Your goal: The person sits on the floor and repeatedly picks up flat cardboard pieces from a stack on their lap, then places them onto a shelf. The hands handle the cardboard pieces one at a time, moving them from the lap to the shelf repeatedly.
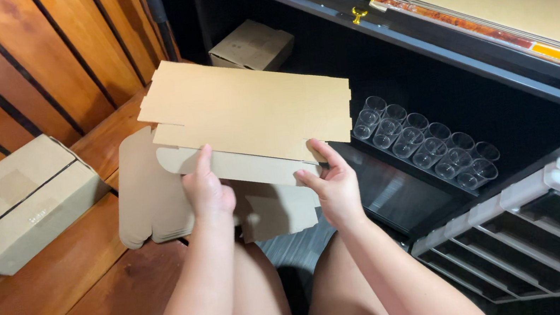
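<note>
From the head camera, both hands hold a flat, unfolded brown cardboard box blank (247,122) above the person's knees. The left hand (207,191) grips its lower left edge, thumb up on the near face and the fingers hidden behind the board; the right hand (332,188) pinches the lower right corner, thumb lying along the folded flap. The blank's top edge tilts away, toward a dark metal shelf unit (422,37). Just beyond the right hand, rows of clear plastic cups (428,145) stand on the lower shelf, near the blank's right edge but apart from it. Left of the left hand, a taped closed cardboard box (19,204) rests on a reddish wooden bench (63,305), well apart, with bare boards between. Below the right hand sits a grey plastic drawer organiser (540,246).
</note>
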